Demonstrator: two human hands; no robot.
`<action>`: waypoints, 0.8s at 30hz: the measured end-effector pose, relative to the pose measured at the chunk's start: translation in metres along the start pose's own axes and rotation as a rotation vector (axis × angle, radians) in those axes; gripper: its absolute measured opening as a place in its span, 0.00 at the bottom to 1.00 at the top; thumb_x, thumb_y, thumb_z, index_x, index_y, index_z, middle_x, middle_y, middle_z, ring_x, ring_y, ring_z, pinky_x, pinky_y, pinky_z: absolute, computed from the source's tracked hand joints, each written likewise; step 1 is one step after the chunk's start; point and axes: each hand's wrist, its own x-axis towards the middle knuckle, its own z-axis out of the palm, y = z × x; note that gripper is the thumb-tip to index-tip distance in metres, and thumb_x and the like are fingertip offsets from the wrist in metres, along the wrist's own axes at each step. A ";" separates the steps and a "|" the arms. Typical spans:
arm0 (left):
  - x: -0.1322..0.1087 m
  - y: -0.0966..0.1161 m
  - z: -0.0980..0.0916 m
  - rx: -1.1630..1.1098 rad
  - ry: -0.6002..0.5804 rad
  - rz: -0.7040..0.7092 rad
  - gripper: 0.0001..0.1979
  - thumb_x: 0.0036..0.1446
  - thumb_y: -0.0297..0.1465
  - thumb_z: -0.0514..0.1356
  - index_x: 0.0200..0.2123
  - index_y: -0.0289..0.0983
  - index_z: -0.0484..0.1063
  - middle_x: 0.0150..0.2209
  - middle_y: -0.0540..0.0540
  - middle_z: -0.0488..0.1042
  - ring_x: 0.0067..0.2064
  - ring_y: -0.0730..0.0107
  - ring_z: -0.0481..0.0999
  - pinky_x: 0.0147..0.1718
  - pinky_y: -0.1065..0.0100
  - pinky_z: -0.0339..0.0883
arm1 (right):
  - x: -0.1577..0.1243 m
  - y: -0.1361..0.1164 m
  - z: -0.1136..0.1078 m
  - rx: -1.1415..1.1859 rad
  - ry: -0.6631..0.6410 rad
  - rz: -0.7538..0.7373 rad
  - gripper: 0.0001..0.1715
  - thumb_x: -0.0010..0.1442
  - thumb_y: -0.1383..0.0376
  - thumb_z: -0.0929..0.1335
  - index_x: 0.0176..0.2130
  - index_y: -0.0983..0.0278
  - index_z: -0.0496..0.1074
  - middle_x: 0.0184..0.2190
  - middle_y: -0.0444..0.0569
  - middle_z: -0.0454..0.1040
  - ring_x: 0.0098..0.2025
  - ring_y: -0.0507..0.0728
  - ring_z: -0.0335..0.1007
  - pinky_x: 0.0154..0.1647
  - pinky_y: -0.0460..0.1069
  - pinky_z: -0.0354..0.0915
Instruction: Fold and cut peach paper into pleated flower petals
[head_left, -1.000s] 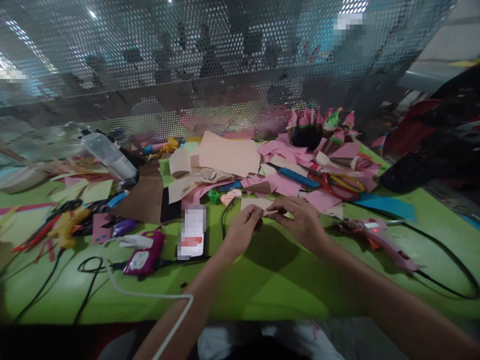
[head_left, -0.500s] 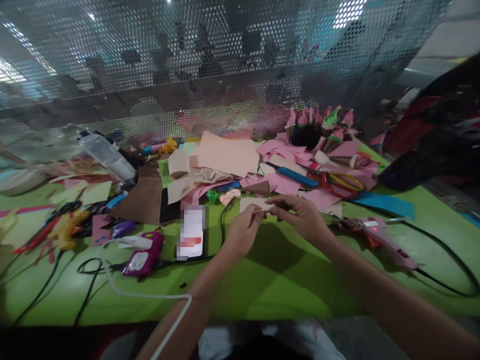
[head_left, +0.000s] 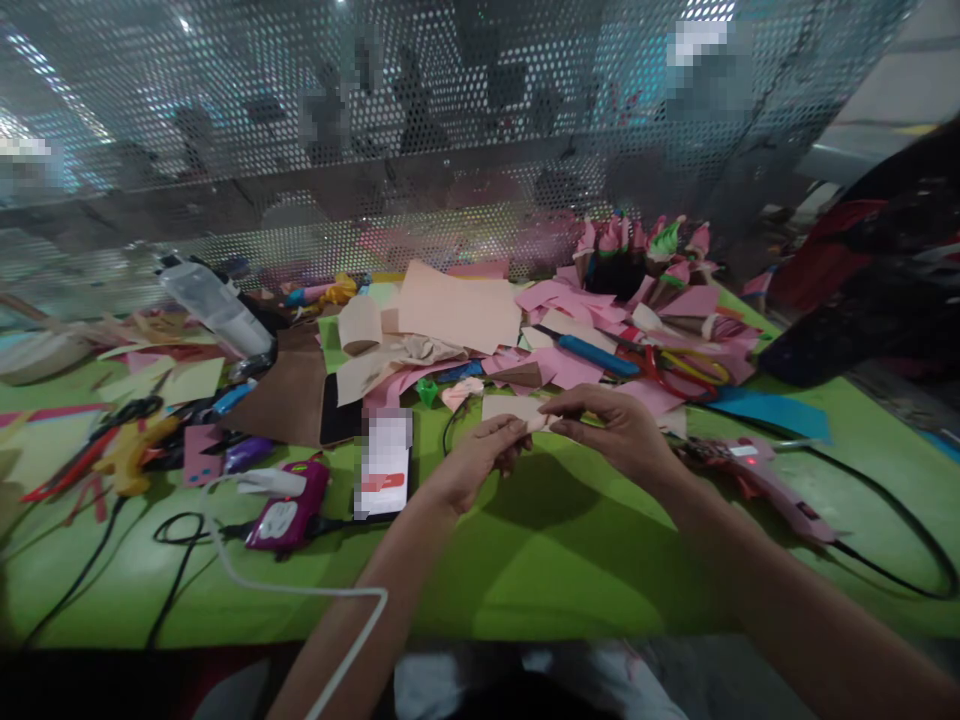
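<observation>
Between my two hands is a small pale, cream-pink paper piece (head_left: 537, 423), pinched at both sides above the green table. My left hand (head_left: 484, 455) has thumb and fingers closed on its left end. From the right, my right hand (head_left: 607, 425) grips the other end with thumb and index finger. Just behind them a flat cream paper rectangle (head_left: 504, 406) lies on the table. To the left lie a light-pink paper shape (head_left: 462, 393) and a small green one (head_left: 427, 391).
A lit phone (head_left: 385, 465) and a magenta power bank (head_left: 289, 510) with cables lie left. The pink glue gun (head_left: 772, 485) and its looped cord are right. Paper scraps (head_left: 457, 310), scissors (head_left: 686, 370) and a bottle (head_left: 217, 305) crowd the back.
My left hand has turned slightly and its fingers have shifted on the paper, so more of the small piece shows between my hands. The view has shifted slightly.
</observation>
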 end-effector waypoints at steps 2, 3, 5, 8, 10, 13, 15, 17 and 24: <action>0.000 0.000 0.001 0.010 -0.004 0.000 0.23 0.43 0.50 0.67 0.27 0.36 0.69 0.25 0.53 0.64 0.23 0.80 0.56 0.23 0.73 0.51 | -0.001 -0.001 0.001 -0.002 0.022 0.009 0.13 0.54 0.54 0.73 0.35 0.59 0.80 0.32 0.49 0.80 0.34 0.57 0.74 0.34 0.51 0.69; 0.000 0.000 0.002 0.015 -0.004 0.007 0.23 0.43 0.50 0.67 0.27 0.36 0.69 0.25 0.53 0.63 0.23 0.80 0.56 0.23 0.73 0.50 | -0.002 -0.001 0.003 0.003 0.040 0.019 0.13 0.54 0.53 0.73 0.35 0.60 0.80 0.31 0.49 0.79 0.33 0.57 0.73 0.32 0.50 0.68; 0.000 -0.001 0.003 0.025 -0.004 0.028 0.23 0.45 0.50 0.66 0.27 0.36 0.68 0.25 0.53 0.63 0.23 0.80 0.56 0.23 0.72 0.50 | -0.004 -0.001 0.006 0.033 0.072 0.050 0.15 0.54 0.52 0.73 0.33 0.61 0.80 0.28 0.48 0.78 0.30 0.55 0.72 0.29 0.49 0.67; 0.002 -0.004 0.006 0.045 0.005 0.066 0.22 0.47 0.49 0.64 0.26 0.36 0.67 0.25 0.53 0.63 0.24 0.79 0.56 0.24 0.72 0.49 | -0.006 0.000 0.012 0.118 0.105 0.104 0.16 0.54 0.51 0.73 0.32 0.62 0.78 0.24 0.46 0.76 0.26 0.53 0.69 0.26 0.48 0.66; 0.004 -0.006 0.006 0.086 0.017 0.097 0.21 0.50 0.49 0.62 0.26 0.36 0.67 0.24 0.53 0.61 0.24 0.78 0.56 0.24 0.72 0.49 | -0.007 0.000 0.013 0.181 0.110 0.144 0.17 0.54 0.51 0.73 0.32 0.63 0.78 0.24 0.46 0.75 0.25 0.52 0.69 0.25 0.48 0.66; 0.005 -0.009 0.004 0.192 0.043 0.172 0.19 0.55 0.48 0.59 0.28 0.37 0.67 0.23 0.54 0.59 0.24 0.77 0.56 0.25 0.71 0.50 | -0.006 0.001 0.012 0.274 0.084 0.198 0.17 0.53 0.51 0.74 0.35 0.62 0.78 0.27 0.46 0.76 0.26 0.52 0.70 0.27 0.48 0.67; 0.005 -0.009 0.002 0.271 0.070 0.231 0.19 0.59 0.47 0.56 0.28 0.37 0.67 0.23 0.54 0.58 0.25 0.75 0.57 0.25 0.70 0.51 | -0.004 0.002 0.010 0.331 0.050 0.221 0.19 0.54 0.51 0.73 0.38 0.62 0.78 0.30 0.47 0.77 0.28 0.52 0.71 0.29 0.48 0.68; 0.005 -0.010 0.000 0.346 0.099 0.274 0.18 0.61 0.45 0.54 0.29 0.37 0.67 0.23 0.54 0.59 0.26 0.75 0.58 0.26 0.71 0.52 | -0.003 0.003 0.009 0.352 0.027 0.234 0.19 0.54 0.51 0.73 0.39 0.62 0.78 0.32 0.47 0.77 0.29 0.52 0.71 0.30 0.48 0.68; 0.006 -0.009 -0.002 0.528 0.143 0.316 0.16 0.63 0.44 0.51 0.30 0.38 0.66 0.26 0.53 0.61 0.28 0.73 0.60 0.29 0.70 0.56 | -0.001 0.005 0.010 0.289 0.005 0.269 0.19 0.52 0.50 0.73 0.32 0.63 0.75 0.25 0.45 0.74 0.26 0.52 0.67 0.27 0.48 0.66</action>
